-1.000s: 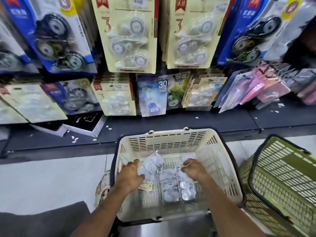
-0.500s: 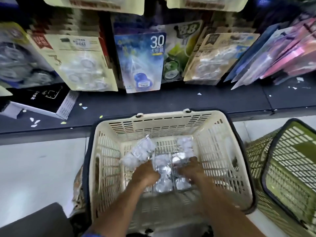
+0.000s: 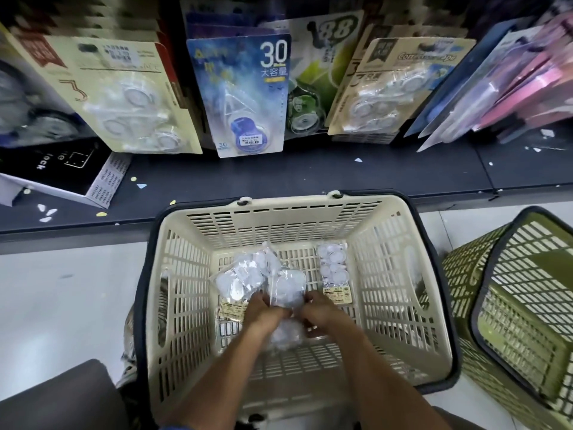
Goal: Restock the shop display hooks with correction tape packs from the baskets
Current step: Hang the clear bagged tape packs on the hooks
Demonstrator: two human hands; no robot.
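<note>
both hands (image 3: 266,311) now seemingly grip packs (image 3: 286,288) inside basket (image 3: 183,274).

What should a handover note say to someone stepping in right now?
Left hand: down in the cream basket, gripping clear tape packs.
Right hand: beside it, fingers curled on the same bunch of packs.
One more pack lies flat on the basket floor by the right wall, untouched.
The green basket lies tipped on the floor to the right; what it holds cannot be seen.
Done: packs gathered in the basket, nothing lifted out yet.
Left: lift the bunch out, hang it on the hooks among the display cards, then fetch the last pack.
</note>
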